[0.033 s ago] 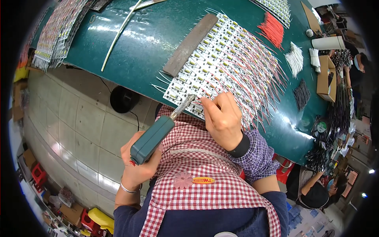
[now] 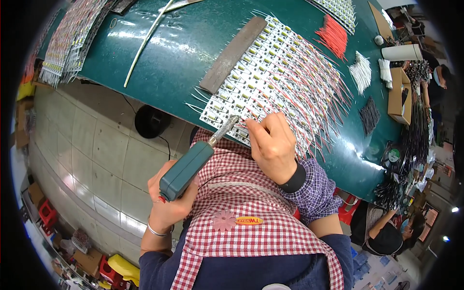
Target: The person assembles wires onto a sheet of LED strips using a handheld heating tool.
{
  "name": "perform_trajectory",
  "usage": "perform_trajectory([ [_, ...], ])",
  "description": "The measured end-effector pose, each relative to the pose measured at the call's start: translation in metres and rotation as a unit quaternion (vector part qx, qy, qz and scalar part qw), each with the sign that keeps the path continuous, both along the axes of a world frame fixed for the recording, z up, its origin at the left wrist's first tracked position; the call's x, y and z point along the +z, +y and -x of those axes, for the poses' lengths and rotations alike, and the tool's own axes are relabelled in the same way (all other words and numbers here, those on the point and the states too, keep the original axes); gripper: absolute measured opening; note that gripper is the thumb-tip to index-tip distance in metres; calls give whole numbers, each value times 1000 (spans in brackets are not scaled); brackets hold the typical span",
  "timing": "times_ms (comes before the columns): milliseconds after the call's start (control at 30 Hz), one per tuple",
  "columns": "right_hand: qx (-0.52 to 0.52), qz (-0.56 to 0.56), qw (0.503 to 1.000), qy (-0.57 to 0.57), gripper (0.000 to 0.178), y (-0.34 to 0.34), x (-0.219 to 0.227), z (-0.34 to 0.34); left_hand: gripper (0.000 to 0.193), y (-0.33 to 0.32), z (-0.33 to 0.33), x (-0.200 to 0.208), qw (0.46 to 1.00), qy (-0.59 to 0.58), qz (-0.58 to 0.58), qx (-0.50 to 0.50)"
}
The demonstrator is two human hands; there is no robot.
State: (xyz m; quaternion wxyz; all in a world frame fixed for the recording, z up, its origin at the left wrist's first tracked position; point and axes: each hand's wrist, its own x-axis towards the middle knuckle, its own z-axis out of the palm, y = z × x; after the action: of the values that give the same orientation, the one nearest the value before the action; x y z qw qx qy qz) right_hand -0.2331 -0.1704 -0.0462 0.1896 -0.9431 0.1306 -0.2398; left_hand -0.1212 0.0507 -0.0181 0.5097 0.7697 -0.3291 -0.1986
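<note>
My left hand [image 2: 174, 193] is wrapped around a dark green soldering iron [image 2: 187, 169] with a pistol-like body. Its metal tip touches or hovers just over the near left part of a white circuit board panel [image 2: 209, 115], which carries rows of small yellow-green and black components. Beside that tip, my right hand [image 2: 274, 142] pinches a thin red wire, whose end by the fingertips is hard to make out. Many red and white wires [image 2: 309, 92] fan out from the panel's right side. A dark flat bar [image 2: 233, 54] lies along its left edge.
On the green table [image 2: 169, 53] lie bundles of red wires [image 2: 332, 36], white wires [image 2: 360, 72] and black wires [image 2: 369, 116]. Stacked wired panels [image 2: 72, 38] stand at far left. A cardboard box [image 2: 400, 96] is at right. Other people [image 2: 386, 232] sit beyond the right edge.
</note>
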Motion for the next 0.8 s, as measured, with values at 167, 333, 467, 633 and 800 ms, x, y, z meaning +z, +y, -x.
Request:
perform_trajectory([
  [167, -6, 2, 1000, 5, 21, 1, -2, 0, 16, -1, -1, 3, 1000, -3, -12, -5],
  [333, -9, 10, 1000, 9, 21, 3, -2, 0, 15, 2, -1, 5, 1000, 13, -29, 0],
  [467, -9, 8, 1000, 10, 21, 3, -2, 0, 17, 4, 0, 6, 999, 34, -19, 19],
  [633, -9, 10, 1000, 1, 21, 3, -3, -1, 19, 7, -1, 10, 1000, -13, -14, 13],
  [800, -14, 1, 1000, -4, 21, 4, -2, -1, 19, 9, -1, 13, 999, -17, -30, 10],
])
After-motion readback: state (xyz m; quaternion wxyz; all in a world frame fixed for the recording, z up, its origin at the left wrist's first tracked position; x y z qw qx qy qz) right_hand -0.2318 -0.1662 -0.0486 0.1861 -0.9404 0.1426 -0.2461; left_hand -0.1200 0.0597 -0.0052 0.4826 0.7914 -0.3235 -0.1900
